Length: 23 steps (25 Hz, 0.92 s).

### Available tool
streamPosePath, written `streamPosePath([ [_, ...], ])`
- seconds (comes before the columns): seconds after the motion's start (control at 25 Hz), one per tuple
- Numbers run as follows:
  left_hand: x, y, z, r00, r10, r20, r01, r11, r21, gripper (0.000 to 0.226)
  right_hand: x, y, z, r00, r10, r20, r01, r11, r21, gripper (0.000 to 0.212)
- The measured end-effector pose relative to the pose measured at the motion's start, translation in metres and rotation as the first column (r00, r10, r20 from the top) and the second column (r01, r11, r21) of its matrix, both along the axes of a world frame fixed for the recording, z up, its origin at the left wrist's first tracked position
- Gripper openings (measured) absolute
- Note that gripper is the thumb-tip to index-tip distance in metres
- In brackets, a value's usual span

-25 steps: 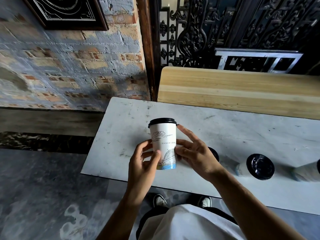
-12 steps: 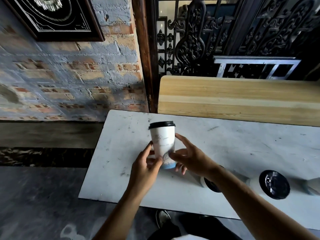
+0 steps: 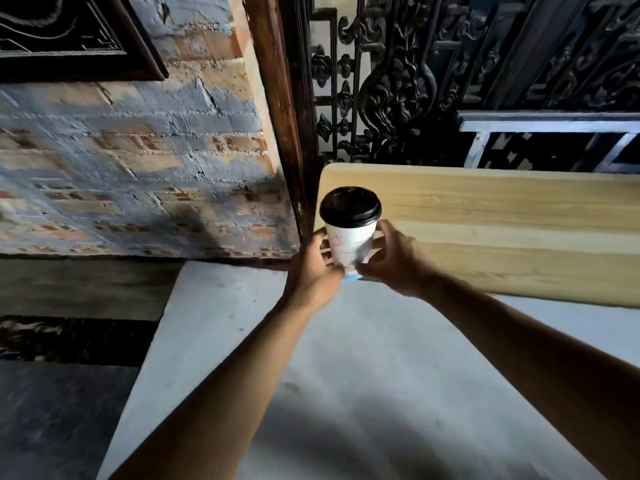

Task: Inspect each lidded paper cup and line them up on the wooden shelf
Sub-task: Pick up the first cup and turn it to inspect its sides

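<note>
A white paper cup [image 3: 349,242] with a black lid stands upright at the left end of the wooden shelf [image 3: 502,230], its blue base at the shelf's front edge. My left hand [image 3: 313,268] grips the cup's lower left side. My right hand [image 3: 394,259] grips its lower right side, fingers curled round it. Whether the base rests on the wood or hovers just above it I cannot tell. The other cups are out of view.
A white marble table [image 3: 346,375] lies below and in front of the shelf. A dark wooden post [image 3: 277,116] and a brick wall [image 3: 138,168] stand to the left of the shelf. Black ornate ironwork [image 3: 415,81] rises behind it.
Both hands have carried the cup up and away from the marble table to the left end of the wooden shelf. The view has tilted up, and the other cups have dropped out of sight.
</note>
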State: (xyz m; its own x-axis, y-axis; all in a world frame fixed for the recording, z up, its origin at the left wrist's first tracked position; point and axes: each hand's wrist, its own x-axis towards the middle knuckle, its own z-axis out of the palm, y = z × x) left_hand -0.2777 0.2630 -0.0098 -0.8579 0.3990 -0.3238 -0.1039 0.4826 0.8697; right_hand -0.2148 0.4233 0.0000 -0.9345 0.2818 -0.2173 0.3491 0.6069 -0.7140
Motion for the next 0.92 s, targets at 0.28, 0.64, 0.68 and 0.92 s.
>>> streamPosePath([
  [0.28,-0.104,0.060,-0.096,0.923,-0.019,-0.385,-0.053,0.983,-0.176,0.051,-0.112,0.057,-0.103,0.977,0.035,-0.210,-0.011,0.993,0.114,0.058],
  [0.64,-0.117,0.072,-0.158,0.951,0.118,-0.285,-0.147,0.986,-0.081,0.073,-0.127,0.068,-0.155,0.988,0.032,-0.148,-0.028,0.999,0.034,0.061],
  [0.68,-0.113,0.071,-0.160,0.955,0.123,-0.269,-0.151,0.985,-0.085,0.078,-0.125,0.067,-0.153,0.991,0.024,-0.133,-0.021,0.999,0.027,0.064],
  [0.92,-0.041,0.031,-0.120,0.977,0.194,-0.085,-0.194,0.981,0.009,0.093,-0.063,0.056,-0.111,0.989,-0.088,0.123,0.086,0.996,0.018,0.087],
])
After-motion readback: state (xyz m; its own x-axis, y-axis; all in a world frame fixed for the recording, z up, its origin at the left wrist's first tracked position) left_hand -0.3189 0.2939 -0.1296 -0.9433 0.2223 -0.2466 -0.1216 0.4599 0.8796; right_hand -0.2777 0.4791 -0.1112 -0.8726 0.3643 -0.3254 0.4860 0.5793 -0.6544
